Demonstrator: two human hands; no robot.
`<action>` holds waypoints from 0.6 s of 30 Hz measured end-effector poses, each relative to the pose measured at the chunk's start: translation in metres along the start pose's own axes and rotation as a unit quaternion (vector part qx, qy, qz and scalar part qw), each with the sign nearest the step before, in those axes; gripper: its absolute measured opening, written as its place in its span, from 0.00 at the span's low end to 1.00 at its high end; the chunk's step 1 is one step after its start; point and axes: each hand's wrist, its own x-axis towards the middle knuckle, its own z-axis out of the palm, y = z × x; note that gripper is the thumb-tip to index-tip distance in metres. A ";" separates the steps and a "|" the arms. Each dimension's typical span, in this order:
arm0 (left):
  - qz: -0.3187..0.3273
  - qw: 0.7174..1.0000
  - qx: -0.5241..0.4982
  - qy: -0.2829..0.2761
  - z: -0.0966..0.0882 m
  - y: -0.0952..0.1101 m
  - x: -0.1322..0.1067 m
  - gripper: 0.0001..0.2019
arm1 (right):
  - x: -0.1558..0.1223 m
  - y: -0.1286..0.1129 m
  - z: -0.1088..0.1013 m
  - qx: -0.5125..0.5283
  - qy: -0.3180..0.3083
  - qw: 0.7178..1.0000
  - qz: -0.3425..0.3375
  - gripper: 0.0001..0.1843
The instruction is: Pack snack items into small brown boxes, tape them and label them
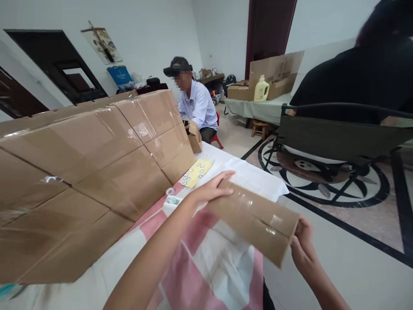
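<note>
A long brown cardboard box (254,215), with strips of clear tape on its upper face, is held tilted between my two hands. My left hand (214,189) grips its far left end, fingers over the edge. At the near right end, the fingers of my right hand (303,241) are wrapped round the edge; their tips are partly hidden. Beneath the box lies a pink and white checked cloth (206,258). Close to my left forearm are a small roll of tape (170,191) and a white card with a green print (172,200).
Taped cardboard boxes (97,168) form a wall on the left. A yellow patterned sheet (195,173) lies beside them. Across the table a person (200,107) handles a small box. Another person (358,82) sits on a folding chair (348,133) at right.
</note>
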 end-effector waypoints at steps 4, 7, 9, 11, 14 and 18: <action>0.024 0.991 0.027 0.130 -0.006 0.006 0.088 0.39 | 0.057 0.039 0.016 -0.036 0.061 0.997 0.032 0.37; 0.055 0.963 0.041 0.262 0.000 -0.016 0.076 0.31 | 0.087 0.059 0.045 -0.070 0.027 0.997 0.035 0.44; 0.062 0.948 0.050 0.309 0.016 -0.037 0.056 0.32 | 0.092 0.064 0.063 -0.094 -0.012 0.995 0.019 0.48; 0.056 0.950 0.052 0.304 0.037 -0.057 0.048 0.36 | 0.092 0.065 0.076 -0.113 -0.034 0.993 0.013 0.51; 0.054 0.959 -0.006 0.278 0.059 -0.073 0.076 0.38 | 0.107 0.068 0.085 -0.121 -0.034 0.991 0.034 0.51; 0.052 0.954 -0.087 0.282 0.046 -0.073 0.108 0.35 | 0.184 0.080 0.103 -0.208 -0.044 0.976 0.046 0.51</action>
